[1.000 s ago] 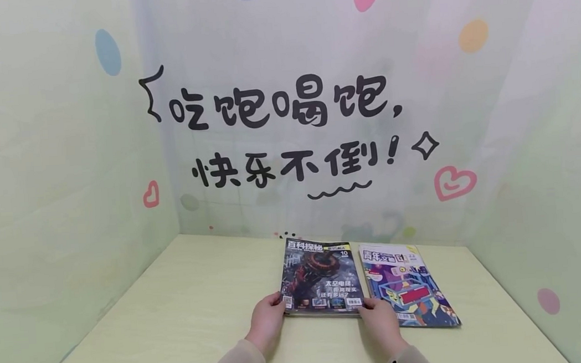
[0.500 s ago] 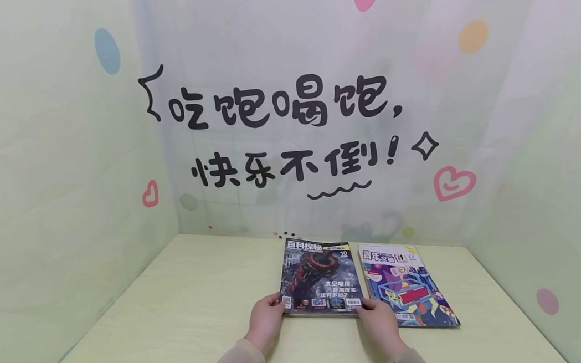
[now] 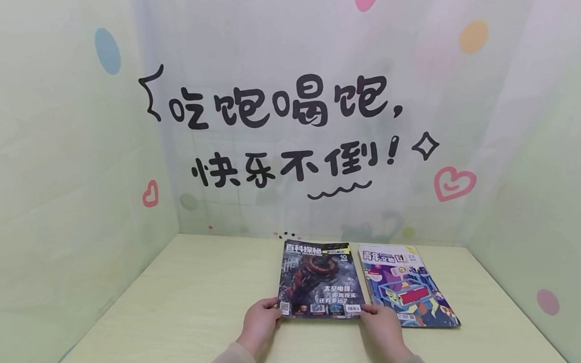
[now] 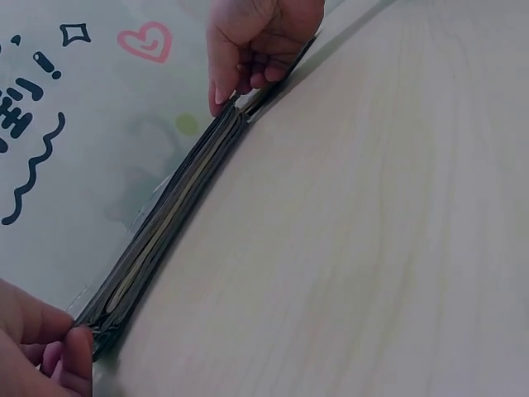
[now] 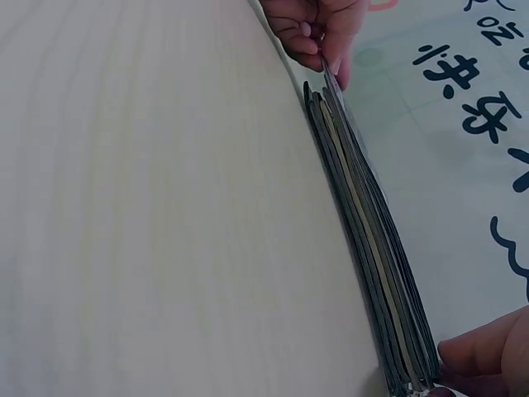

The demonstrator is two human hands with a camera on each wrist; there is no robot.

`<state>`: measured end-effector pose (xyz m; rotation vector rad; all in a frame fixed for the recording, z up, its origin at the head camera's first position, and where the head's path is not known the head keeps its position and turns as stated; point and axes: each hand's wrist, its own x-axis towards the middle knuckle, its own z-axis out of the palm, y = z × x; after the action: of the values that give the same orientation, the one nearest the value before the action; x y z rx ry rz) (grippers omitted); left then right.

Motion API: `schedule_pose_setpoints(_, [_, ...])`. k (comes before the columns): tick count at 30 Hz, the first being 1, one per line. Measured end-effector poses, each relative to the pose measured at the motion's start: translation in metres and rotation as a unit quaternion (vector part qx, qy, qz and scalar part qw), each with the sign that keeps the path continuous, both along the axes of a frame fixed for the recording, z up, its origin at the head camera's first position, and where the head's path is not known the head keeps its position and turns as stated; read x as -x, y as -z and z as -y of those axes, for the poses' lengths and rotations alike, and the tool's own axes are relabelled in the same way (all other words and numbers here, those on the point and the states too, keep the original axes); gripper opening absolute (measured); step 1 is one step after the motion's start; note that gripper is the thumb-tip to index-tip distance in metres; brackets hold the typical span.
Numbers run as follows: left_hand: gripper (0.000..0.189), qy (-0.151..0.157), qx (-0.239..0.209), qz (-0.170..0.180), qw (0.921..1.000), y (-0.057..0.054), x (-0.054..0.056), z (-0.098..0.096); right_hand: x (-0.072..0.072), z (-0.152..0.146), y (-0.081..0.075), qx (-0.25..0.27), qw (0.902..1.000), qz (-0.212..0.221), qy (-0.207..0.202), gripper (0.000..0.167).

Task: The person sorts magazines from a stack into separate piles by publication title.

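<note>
A magazine [image 3: 321,279] with a dark cover and a red ring-shaped machine lies on top of a stack of magazines [image 5: 359,215], whose page edges show in both wrist views. My left hand [image 3: 260,325] pinches its near left corner between thumb and fingers. In the right wrist view, that corner stands a little apart from the layers below. At the near right corner, my right hand [image 3: 383,328] pinches the magazine's edge. Another magazine [image 3: 412,293], with a purple and white cover, lies to the right, partly behind my right hand.
Both lie on a pale yellow wood-grain tabletop [image 3: 178,310]. Behind it hangs a light backdrop [image 3: 292,214] with black lettering, hearts and coloured dots. More of this light sheeting closes off the left and right sides.
Both hands and the top magazine have shifted slightly toward me, the left hand also a little leftward. The purple and white magazine has stayed where it was.
</note>
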<state>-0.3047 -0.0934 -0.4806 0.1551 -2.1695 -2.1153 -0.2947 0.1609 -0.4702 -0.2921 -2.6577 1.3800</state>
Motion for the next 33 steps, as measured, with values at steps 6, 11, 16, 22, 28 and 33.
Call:
schedule_pose_setpoints(6, [0.039,0.009,-0.012,0.009,0.9998,0.000,-0.004,0.006,-0.007,-0.001,0.003,0.063,0.9980,0.004,0.004,0.026])
schedule_pose_setpoints(11, [0.039,0.015,-0.007,0.013,0.9998,0.002,-0.006,0.010,-0.011,0.002,0.008,0.135,0.9909,-0.001,0.004,0.035])
schedule_pose_setpoints(16, [0.052,0.013,0.004,0.013,0.9998,0.001,-0.008,0.011,-0.015,0.008,0.001,0.173,0.9848,-0.007,0.005,0.046])
schedule_pose_setpoints(22, [0.064,0.027,0.021,0.018,0.9993,0.000,-0.008,0.013,-0.017,0.014,-0.003,0.196,0.9805,-0.010,0.005,0.046])
schedule_pose_setpoints(28, [0.058,0.066,0.039,0.016,0.9969,-0.001,-0.010,0.018,-0.018,0.012,0.005,0.214,0.9768,-0.007,-0.002,0.045])
schedule_pose_setpoints(33, [0.060,0.116,0.051,0.013,0.9918,-0.002,-0.010,0.024,-0.018,0.009,0.007,0.238,0.9712,0.002,-0.020,0.051])
